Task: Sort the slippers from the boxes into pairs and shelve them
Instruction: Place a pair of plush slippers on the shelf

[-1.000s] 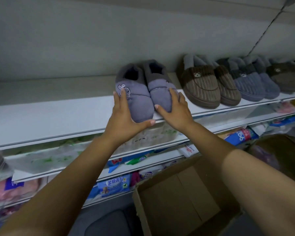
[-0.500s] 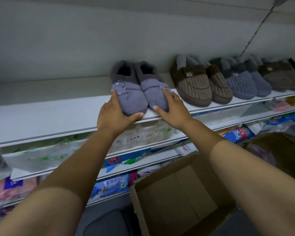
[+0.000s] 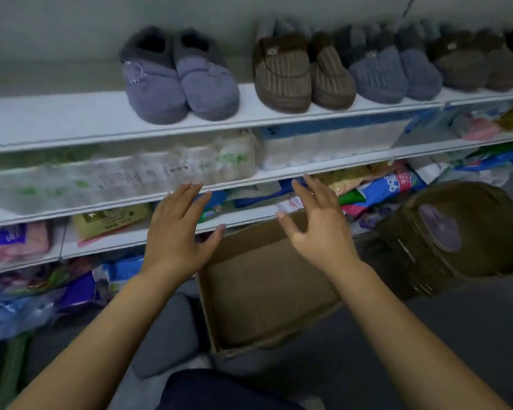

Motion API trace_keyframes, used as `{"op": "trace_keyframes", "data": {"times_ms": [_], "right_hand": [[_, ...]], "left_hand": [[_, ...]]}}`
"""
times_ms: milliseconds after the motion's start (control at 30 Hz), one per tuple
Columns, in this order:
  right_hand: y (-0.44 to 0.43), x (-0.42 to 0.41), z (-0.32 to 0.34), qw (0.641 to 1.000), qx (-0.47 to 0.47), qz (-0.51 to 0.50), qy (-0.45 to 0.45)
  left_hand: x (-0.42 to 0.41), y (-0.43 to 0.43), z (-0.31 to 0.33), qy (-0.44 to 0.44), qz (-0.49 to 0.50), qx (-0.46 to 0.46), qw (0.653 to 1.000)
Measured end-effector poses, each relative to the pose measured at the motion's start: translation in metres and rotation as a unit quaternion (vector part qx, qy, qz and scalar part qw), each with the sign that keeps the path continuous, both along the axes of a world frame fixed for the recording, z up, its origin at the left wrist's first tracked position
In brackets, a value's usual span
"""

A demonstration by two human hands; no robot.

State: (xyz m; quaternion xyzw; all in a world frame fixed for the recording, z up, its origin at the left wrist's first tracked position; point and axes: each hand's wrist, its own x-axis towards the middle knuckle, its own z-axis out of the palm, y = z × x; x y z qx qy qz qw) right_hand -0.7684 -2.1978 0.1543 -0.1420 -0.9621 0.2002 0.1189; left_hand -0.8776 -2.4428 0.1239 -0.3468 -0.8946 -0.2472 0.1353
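A pair of grey-purple slippers stands side by side on the top white shelf, toes toward me. To its right are a brown striped pair, a blue-grey pair and a dark brown pair. My left hand and my right hand hover well below that shelf, above an open cardboard box whose inside shows bare. Both hands hold nothing, fingers spread. At the right, a purple slipper lies in a dark olive box.
Lower shelves carry packs of tissue and wrapped goods. Plastic-wrapped packets are piled on the floor at the left. My knees, in grey and dark cloth, show at the bottom centre. A grey wall backs the top shelf.
Both hands have let go of the grey-purple pair, which now rests on the top shelf, and have dropped down over the cardboard box. The view has tilted down.
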Motion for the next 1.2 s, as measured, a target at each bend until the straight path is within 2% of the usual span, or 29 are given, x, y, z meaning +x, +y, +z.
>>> {"op": "trace_keyframes", "data": {"times_ms": [100, 267, 500, 633, 767, 967, 1133, 1200], "right_hand": [[0.038, 0.083, -0.013, 1.0, 0.002, -0.009, -0.023], [0.119, 0.215, -0.03, 0.996, 0.008, -0.056, -0.063], [0.206, 0.326, -0.054, 0.98, -0.032, -0.183, -0.077], [0.243, 0.345, -0.069, 0.965, -0.085, -0.233, -0.082], [0.299, 0.354, -0.082, 0.959, -0.093, -0.249, -0.1], [0.407, 0.334, -0.08, 0.937, -0.122, -0.306, -0.119], [0.49, 0.301, -0.077, 0.934, -0.128, -0.313, -0.112], [0.52, 0.295, -0.083, 0.929, -0.144, -0.322, -0.113]], "left_hand": [[0.073, 0.047, -0.017, -0.041, 0.006, -0.024, 0.999], [0.176, 0.139, -0.042, -0.131, -0.041, 0.012, 0.99], [0.214, 0.258, -0.047, -0.098, -0.195, -0.069, 0.973], [0.227, 0.335, -0.052, -0.09, -0.259, -0.094, 0.957], [0.231, 0.414, -0.061, -0.12, -0.258, -0.094, 0.954], [0.194, 0.529, -0.06, -0.152, -0.306, -0.15, 0.928], [0.157, 0.637, -0.052, -0.106, -0.369, -0.197, 0.902], [0.15, 0.673, -0.054, -0.097, -0.361, -0.2, 0.906]]}}
